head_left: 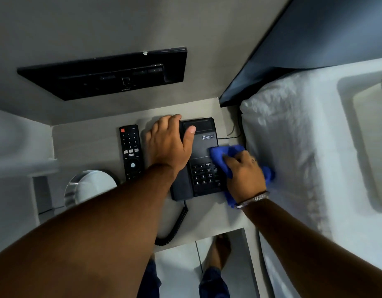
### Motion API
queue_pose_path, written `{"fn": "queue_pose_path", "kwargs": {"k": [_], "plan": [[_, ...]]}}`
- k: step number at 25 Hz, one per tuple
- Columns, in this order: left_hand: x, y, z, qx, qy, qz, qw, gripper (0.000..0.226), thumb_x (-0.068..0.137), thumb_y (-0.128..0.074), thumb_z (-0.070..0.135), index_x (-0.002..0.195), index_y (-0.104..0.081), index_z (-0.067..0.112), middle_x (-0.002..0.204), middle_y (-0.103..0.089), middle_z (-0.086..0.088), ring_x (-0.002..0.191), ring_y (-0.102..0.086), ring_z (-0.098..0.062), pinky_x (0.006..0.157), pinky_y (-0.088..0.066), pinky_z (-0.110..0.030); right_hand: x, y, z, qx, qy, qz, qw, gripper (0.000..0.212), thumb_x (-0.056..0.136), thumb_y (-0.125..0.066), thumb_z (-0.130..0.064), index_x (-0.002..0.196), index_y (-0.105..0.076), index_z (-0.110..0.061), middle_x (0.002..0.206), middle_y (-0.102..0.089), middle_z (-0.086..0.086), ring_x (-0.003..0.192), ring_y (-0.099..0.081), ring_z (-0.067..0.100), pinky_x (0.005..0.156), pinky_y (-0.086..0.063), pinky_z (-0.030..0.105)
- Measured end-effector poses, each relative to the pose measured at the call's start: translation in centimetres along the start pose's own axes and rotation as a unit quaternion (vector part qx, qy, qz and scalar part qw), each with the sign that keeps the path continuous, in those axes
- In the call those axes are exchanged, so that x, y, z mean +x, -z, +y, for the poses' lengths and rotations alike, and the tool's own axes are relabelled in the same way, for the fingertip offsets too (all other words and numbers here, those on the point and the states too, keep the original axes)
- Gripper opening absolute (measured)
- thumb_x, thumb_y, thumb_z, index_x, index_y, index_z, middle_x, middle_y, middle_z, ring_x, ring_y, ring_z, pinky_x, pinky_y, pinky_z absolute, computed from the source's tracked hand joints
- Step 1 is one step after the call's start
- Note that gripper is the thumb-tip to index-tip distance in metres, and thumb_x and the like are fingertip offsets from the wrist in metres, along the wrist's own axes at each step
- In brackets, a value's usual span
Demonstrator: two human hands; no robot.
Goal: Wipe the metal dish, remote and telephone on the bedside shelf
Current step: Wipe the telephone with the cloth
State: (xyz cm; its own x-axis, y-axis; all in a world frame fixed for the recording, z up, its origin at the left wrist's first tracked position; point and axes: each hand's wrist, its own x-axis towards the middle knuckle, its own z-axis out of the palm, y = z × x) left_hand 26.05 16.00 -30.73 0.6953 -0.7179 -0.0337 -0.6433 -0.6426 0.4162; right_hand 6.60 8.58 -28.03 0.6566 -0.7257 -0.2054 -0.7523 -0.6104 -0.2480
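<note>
Both bare arms reach up from the frame's bottom. Left hand [168,145] lies flat at centre, fingers curled. Right hand [245,175], ringed and bangled, is clenched centre-right.

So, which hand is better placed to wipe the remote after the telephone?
The right hand, in my judgement: it already holds the blue cloth on the telephone. The left hand is nearer the remote but carries no cloth and rests on the handset.
</note>
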Motion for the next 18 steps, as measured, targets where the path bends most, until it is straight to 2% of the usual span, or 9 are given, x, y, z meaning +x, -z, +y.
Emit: {"fn": "queue_pose_path", "kwargs": {"k": [1,2,5,7,10,12,15,16,18], "plan": [[0.0,0.0,0.0,0.002,0.002,-0.002,1.000,0.060,0.095,-0.029,0.057,0.130,-0.058,0.018,0.126,-0.062,-0.008,0.116,-0.054,-0.030,0.095,-0.041,-0.048,-0.6,0.2,0.2,0.006,-0.028,0.009,1.000,0.043,0.068,-0.069,0.002,0.109,-0.067,-0.010,0.091,-0.056,0.020,0.076,-0.057,0.042,0.063,-0.052,0.046],[-0.1,-0.1,0.0,0.003,0.003,-0.002,1.000,0.060,0.095,-0.029,0.058,0.130,-0.057,0.018,0.126,-0.062,-0.008,0.116,-0.055,-0.030,0.095,-0.042,-0.048,-1.3,0.2,-0.1,0.021,-0.019,0.023,0.999,0.039,0.070,-0.069,-0.001,0.107,-0.067,-0.011,0.089,-0.055,0.018,0.075,-0.056,0.039,0.063,-0.050,0.043],[0.0,-0.3,-0.1,0.001,0.002,0.010,1.000,0.060,0.095,-0.029,0.058,0.128,-0.059,0.018,0.125,-0.063,-0.009,0.114,-0.056,-0.031,0.093,-0.042,-0.047,-2.2,-1.0,-3.7,0.051,0.095,0.017,0.994,0.027,0.080,-0.061,-0.017,0.105,-0.067,-0.012,0.082,-0.055,0.011,0.067,-0.052,0.025,0.056,-0.047,0.034],[-0.1,-0.5,-0.1,-0.010,-0.002,0.016,1.000,0.058,0.095,-0.031,0.056,0.126,-0.060,0.017,0.124,-0.063,-0.009,0.112,-0.057,-0.031,0.092,-0.042,-0.046,-2.0,-1.9,-5.6,0.057,0.132,0.012,0.990,0.028,0.080,-0.058,-0.013,0.106,-0.068,-0.009,0.077,-0.058,0.015,0.062,-0.053,0.030,0.051,-0.047,0.037],[0.1,-0.5,-0.4,-0.025,-0.008,0.024,0.999,0.053,0.095,-0.034,0.053,0.122,-0.062,0.016,0.121,-0.063,-0.009,0.109,-0.058,-0.031,0.089,-0.043,-0.044,-1.1,-1.7,-3.8,0.016,0.178,0.011,0.984,0.034,0.083,-0.045,-0.017,0.108,-0.068,-0.009,0.075,-0.057,0.014,0.061,-0.053,0.030,0.052,-0.047,0.036],[-0.1,-0.5,-0.5,-0.025,-0.009,0.017,1.000,0.052,0.095,-0.034,0.053,0.122,-0.061,0.017,0.120,-0.063,-0.008,0.109,-0.058,-0.031,0.089,-0.043,-0.044,-1.6,-1.1,-0.5,-0.005,0.134,0.012,0.991,0.033,0.077,-0.056,-0.011,0.108,-0.067,-0.010,0.078,-0.057,0.017,0.064,-0.054,0.034,0.054,-0.048,0.039],[0.0,-0.6,-0.5,-0.019,-0.002,0.014,1.000,0.052,0.095,-0.033,0.054,0.122,-0.060,0.019,0.120,-0.062,-0.007,0.109,-0.057,-0.030,0.090,-0.043,-0.045,-3.1,-0.1,2.6,-0.010,-0.020,0.023,0.999,0.047,0.066,-0.071,-0.003,0.112,-0.064,-0.010,0.093,-0.055,0.023,0.078,-0.054,0.041,0.063,-0.051,0.046],[0.0,-0.6,-0.5,-0.017,-0.002,0.013,1.000,0.052,0.095,-0.033,0.054,0.122,-0.060,0.019,0.120,-0.062,-0.007,0.108,-0.057,-0.030,0.089,-0.044,-0.045,-3.0,0.0,2.6,-0.008,-0.015,0.037,0.999,0.050,0.066,-0.071,-0.004,0.114,-0.062,-0.011,0.094,-0.054,0.023,0.078,-0.053,0.040,0.063,-0.051,0.045],[0.1,-0.7,-0.5,-0.010,-0.005,0.017,1.000,0.052,0.096,-0.033,0.055,0.121,-0.060,0.019,0.118,-0.062,-0.007,0.107,-0.057,-0.030,0.088,-0.044,-0.045,-1.5,-0.1,1.1,-0.004,0.053,0.050,0.997,0.056,0.063,-0.072,-0.002,0.116,-0.060,-0.015,0.088,-0.053,0.020,0.072,-0.052,0.036,0.057,-0.050,0.041]]}}
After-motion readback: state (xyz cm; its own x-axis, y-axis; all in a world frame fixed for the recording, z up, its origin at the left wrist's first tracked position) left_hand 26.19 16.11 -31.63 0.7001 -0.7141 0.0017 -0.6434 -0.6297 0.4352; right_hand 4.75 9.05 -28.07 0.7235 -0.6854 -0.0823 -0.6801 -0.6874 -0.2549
